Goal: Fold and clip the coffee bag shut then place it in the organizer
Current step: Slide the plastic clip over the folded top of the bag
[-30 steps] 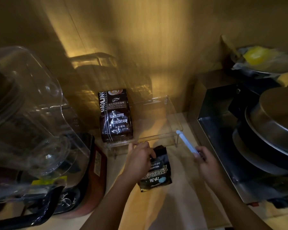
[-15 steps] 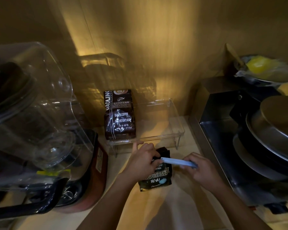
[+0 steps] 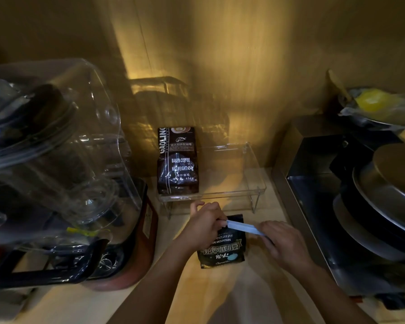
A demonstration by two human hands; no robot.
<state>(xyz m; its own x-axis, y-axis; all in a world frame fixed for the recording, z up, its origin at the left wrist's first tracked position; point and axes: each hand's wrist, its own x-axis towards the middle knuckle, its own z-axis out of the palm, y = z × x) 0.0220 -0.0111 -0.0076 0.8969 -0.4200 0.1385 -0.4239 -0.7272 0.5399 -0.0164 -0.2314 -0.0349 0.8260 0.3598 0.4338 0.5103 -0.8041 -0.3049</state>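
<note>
A small black coffee bag (image 3: 222, 249) lies flat on the wooden counter (image 3: 220, 298), just in front of the clear organizer (image 3: 255, 183). A pale blue clip (image 3: 242, 227) lies across its folded top. The left hand (image 3: 204, 226) pinches the clip's left end against the bag, and the right hand (image 3: 283, 242) grips the right end (fingers closed on it). 1 larger coffee bag (image 3: 177, 161) stands in the organizer's left side, beside a blender (image 3: 56, 160)

Glossy dark foil coffee bag (image 3: 222, 250), pale matt plastic clip (image 3: 242, 228), clear acrylic organizer (image 3: 255, 183), smooth wooden counter (image 3: 220, 298).
</note>
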